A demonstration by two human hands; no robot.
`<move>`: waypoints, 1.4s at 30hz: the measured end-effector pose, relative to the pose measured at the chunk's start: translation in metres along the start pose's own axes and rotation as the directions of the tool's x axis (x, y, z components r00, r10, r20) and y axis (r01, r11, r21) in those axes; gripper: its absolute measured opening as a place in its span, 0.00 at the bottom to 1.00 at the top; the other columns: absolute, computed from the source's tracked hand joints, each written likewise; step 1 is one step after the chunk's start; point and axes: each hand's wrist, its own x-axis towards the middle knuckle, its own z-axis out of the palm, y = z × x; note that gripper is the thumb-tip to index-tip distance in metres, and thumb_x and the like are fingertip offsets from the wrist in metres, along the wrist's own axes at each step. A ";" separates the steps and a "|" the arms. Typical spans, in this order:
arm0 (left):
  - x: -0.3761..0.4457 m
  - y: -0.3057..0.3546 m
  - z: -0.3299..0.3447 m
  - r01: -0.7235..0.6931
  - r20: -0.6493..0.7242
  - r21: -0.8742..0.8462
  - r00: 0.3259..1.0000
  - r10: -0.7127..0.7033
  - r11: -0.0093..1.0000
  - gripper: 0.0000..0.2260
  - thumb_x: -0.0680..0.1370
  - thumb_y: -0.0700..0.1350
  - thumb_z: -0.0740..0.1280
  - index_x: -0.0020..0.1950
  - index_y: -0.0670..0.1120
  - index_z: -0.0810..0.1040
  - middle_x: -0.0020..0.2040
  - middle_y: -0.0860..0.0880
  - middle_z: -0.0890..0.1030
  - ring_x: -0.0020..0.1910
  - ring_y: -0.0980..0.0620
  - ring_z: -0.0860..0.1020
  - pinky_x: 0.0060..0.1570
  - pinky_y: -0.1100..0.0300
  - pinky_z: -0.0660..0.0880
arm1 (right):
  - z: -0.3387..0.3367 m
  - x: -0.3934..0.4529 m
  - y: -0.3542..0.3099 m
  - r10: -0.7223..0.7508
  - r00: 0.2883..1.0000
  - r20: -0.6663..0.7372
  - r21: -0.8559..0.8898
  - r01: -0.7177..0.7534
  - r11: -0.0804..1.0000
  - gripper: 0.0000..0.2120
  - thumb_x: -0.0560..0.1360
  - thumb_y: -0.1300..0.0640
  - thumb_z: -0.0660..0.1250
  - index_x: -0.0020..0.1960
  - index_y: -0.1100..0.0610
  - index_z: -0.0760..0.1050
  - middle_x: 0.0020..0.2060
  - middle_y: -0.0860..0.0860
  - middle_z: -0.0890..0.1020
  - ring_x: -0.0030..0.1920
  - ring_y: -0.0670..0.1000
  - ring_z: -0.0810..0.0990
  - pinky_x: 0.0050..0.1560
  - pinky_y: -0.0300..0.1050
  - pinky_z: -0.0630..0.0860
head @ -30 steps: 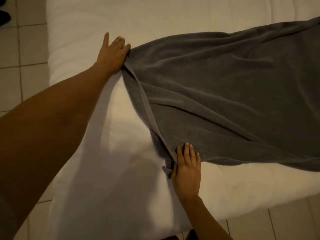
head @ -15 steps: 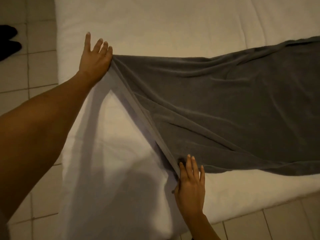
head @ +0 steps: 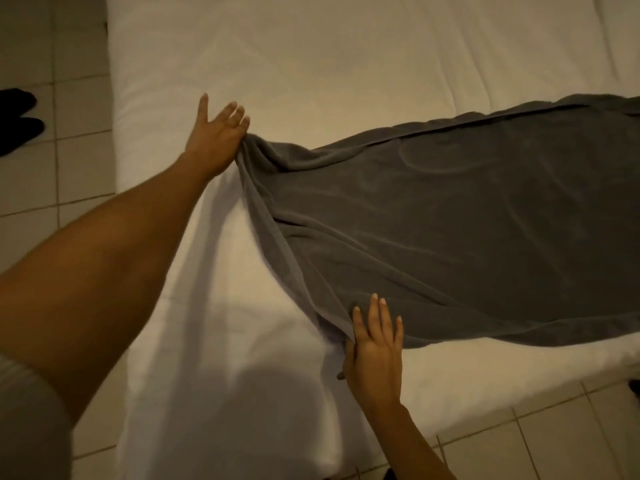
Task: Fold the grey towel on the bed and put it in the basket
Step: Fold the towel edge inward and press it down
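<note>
The grey towel point(head: 450, 230) lies spread across the white bed point(head: 346, 64), running off the right edge of the view. My left hand point(head: 216, 136) holds its far left corner, where the cloth bunches up against the thumb side while the fingers stay spread. My right hand point(head: 375, 344) pinches the near left corner, fingers flat on top and thumb under the hem. The towel's short left edge hangs slack and wrinkled between my two hands. No basket is in view.
Tiled floor point(head: 52, 64) borders the bed on the left and at the bottom right. A dark object point(head: 17, 119) lies on the floor at the left. My shadow falls on the near part of the sheet.
My two hands have drawn closer together, so the towel's left edge, taut half a second ago, is slack and bunched. The left corner has shifted right along the bed.
</note>
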 end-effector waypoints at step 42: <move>0.116 0.296 -0.343 0.252 -0.099 -0.038 0.962 -0.254 0.967 0.30 0.74 0.46 0.69 0.73 0.41 0.63 0.72 0.41 0.66 0.76 0.44 0.56 0.72 0.37 0.45 | -0.263 0.023 0.287 0.061 0.997 0.053 -0.079 -0.057 0.995 0.32 0.74 0.50 0.64 0.72 0.66 0.61 0.75 0.65 0.52 0.76 0.61 0.49 0.69 0.56 0.33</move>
